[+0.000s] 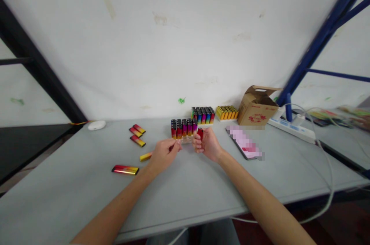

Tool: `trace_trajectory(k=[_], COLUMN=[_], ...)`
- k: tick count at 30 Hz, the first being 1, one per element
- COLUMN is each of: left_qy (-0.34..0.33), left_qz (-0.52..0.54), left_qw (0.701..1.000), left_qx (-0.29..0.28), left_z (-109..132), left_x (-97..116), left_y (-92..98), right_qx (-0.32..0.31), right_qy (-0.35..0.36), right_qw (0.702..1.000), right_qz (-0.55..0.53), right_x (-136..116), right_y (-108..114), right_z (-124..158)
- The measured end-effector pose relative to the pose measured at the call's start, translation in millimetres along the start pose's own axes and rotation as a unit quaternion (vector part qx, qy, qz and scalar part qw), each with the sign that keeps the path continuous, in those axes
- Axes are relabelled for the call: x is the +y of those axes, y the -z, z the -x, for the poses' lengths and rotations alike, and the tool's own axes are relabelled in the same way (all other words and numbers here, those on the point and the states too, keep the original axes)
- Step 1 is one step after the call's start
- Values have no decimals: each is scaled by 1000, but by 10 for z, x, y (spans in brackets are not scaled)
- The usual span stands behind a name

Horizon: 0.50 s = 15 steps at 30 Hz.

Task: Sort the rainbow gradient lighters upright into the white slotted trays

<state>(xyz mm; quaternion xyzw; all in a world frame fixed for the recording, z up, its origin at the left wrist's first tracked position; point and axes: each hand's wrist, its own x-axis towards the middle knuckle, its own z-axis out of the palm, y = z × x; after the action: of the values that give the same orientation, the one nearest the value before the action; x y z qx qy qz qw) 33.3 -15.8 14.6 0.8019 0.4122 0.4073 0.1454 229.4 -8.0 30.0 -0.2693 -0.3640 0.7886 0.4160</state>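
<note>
My right hand is wrapped round a shiny red lighter-like stick, held upright in front of the racks. To the left, my left hand has its fingertips pinched together at the near edge of a clear tray; what they hold, if anything, is hidden. Rows of black-topped red, purple and yellow sticks stand upright in that tray. A yellow-ended stick lies partly behind my left hand. Another red-and-yellow stick lies flat farther left, and several more lie behind it.
Behind stand a block of multicoloured sticks and one of yellow sticks. An open cardboard box, a phone and a white power strip with loose cables are on the right. A white oval device sits back left.
</note>
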Motion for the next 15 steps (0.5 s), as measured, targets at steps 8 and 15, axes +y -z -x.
trace_trajectory(k=[8, 15], left_qy=[-3, 16], left_qz=[7, -12], left_qw=[1000, 999], left_qx=[4, 46], left_z=[-7, -45], left_x=[-3, -100], left_y=[2, 101], right_qx=[-3, -19], right_qy=[25, 76], right_qw=[1000, 997], right_qz=[18, 2], right_x=[26, 22], right_y=[-24, -6], right_z=[3, 13])
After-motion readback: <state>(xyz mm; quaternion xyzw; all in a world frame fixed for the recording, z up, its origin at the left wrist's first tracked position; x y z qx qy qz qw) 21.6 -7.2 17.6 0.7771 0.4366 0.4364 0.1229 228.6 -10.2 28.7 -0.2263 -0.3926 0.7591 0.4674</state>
